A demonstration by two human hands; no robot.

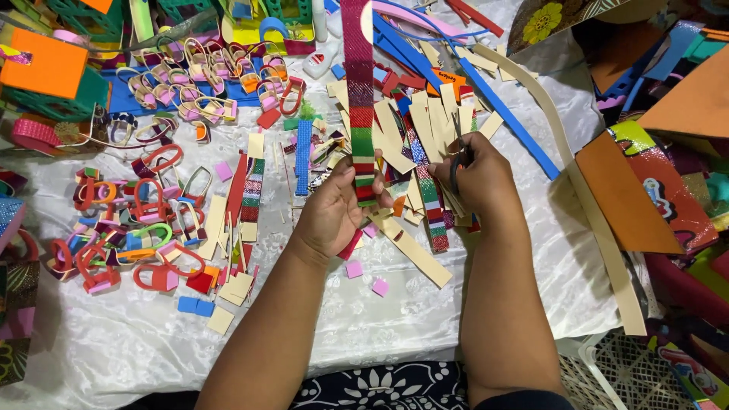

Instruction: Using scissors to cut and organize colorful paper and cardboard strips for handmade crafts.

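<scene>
Head view: the left hand (334,209) pinches a striped glitter strip (358,91) upright at mid-table (380,334); the right hand (478,178) grips scissors (458,163) just beside it. Cutting seems underway; the blades next need squaring across the strip.

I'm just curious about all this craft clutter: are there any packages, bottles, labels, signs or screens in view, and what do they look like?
White glue bottle: lying near the top centre among foam strips, white with a small red label.
Printed sheet: at the right edge, orange and glittery red with a small colourful sticker-like picture.
Patterned box: top right, dark with a yellow flower print.
No signs or screens in view.
</scene>
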